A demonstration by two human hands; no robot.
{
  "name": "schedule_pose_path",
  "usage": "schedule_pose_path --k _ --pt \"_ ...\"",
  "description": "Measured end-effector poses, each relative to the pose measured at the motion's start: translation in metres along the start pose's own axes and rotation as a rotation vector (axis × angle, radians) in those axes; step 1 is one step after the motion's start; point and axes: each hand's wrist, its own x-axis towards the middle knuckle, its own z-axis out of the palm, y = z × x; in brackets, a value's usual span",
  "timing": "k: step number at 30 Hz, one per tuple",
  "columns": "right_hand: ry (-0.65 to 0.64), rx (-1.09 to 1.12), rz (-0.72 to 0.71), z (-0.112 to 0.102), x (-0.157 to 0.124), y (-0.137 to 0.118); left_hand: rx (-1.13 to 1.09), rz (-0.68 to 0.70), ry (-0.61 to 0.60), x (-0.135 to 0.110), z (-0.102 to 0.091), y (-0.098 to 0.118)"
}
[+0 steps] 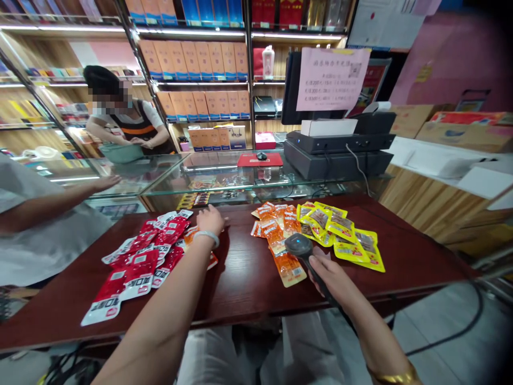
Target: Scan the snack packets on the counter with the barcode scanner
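Note:
My right hand [331, 275] is wrapped round the handle of a dark barcode scanner [299, 245]. The scanner's head is over a group of orange snack packets [276, 227], one long packet lying under it. Yellow snack packets [348, 235] lie in a pile just right of those. My left hand [210, 220], with a pale bangle on the wrist, reaches over the table beside the pile of red and white packets [140, 262]. A few orange packets [190, 235] lie partly hidden by my left forearm. Its thumb is apart from the fingers, and nothing shows in them.
The packets lie on a dark red wooden table [240, 283]. Behind it stands a glass display counter [172, 179] with a mouse [261, 156] and a monitor [292, 91]. One person [124, 117] works behind the counter; another's arm [60, 198] extends at left. A cable [449, 339] loops at right.

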Motion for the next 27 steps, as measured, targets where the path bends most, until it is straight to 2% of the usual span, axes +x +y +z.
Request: schedule_pose_path --k 2,5,10,12,15,18,21,23,27 --pt "0.01 -0.004 0.0 0.001 0.001 0.001 0.071 -0.062 -0.064 0.005 0.001 -0.018" --pt "0.016 -0.008 0.003 0.002 0.001 0.002 0.101 0.001 -0.116 0.005 0.002 -0.025" --pt "-0.004 -0.001 -0.011 0.0 -0.004 0.001 0.028 0.223 0.052 -0.001 0.003 -0.014" --pt "-0.002 0.012 -0.007 -0.002 -0.006 0.002 -0.004 0.201 0.029 0.0 0.005 -0.012" --pt "0.025 0.029 0.003 -0.005 -0.008 0.006 -0.042 0.097 -0.068 0.004 0.007 -0.01" --pt "0.039 0.034 0.01 -0.008 -0.009 0.007 -0.077 0.109 -0.14 0.008 0.005 -0.01" --pt "0.03 0.041 0.009 -0.008 -0.01 0.006 -0.141 0.135 -0.101 0.007 0.003 -0.005" --pt "0.017 0.041 -0.002 -0.006 -0.01 0.004 -0.328 0.098 -0.069 0.001 0.003 0.008" --pt "-0.021 0.045 -0.034 0.001 -0.01 -0.003 -1.066 0.094 -0.166 -0.027 0.01 0.057"
